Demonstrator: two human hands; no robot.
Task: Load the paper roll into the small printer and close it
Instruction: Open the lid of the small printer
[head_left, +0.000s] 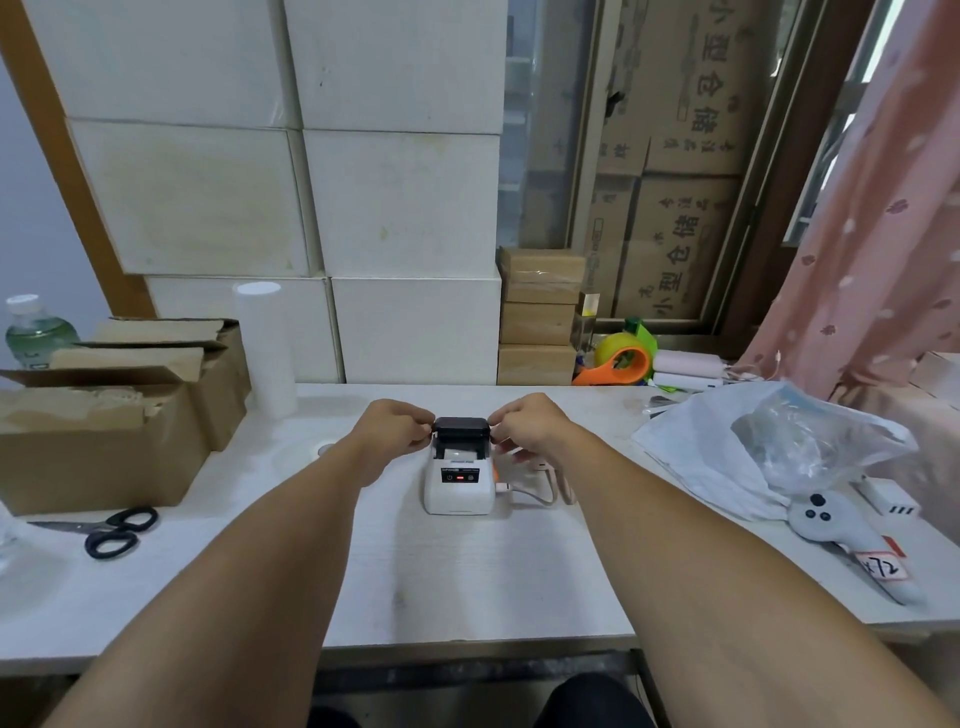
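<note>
Head view, table: a white table (467, 582) carries the small printer (458, 480) at its centre, a cable running off toward 3 o'clock.
Head view, printer: white body, front panel with a red light, its black lid (462, 429) raised at the 12 o'clock end and not yet shut.
Head view, paper roll: something white shows in the open bay just below the lid, probably the paper roll (460, 453) already seated; too small to be certain.
Head view, left hand: the left hand (397, 428) is pinched on the lid's 9 o'clock edge, fingers curled closed on it.
Head view, right hand: the right hand (524, 427) is pinched on the lid's 3 o'clock edge, likewise clamped.
Head view, surroundings: scissors (111, 530) at 9 o'clock, an open cardboard box (104, 447) at 10 o'clock, a plastic bag (769, 447) at 2 o'clock.
Progress: loading appears done; closing is in hand.
Left to do: press the lid down until it latches, keeping the paper's end fed out through the slot rather than trapped inside.
</note>
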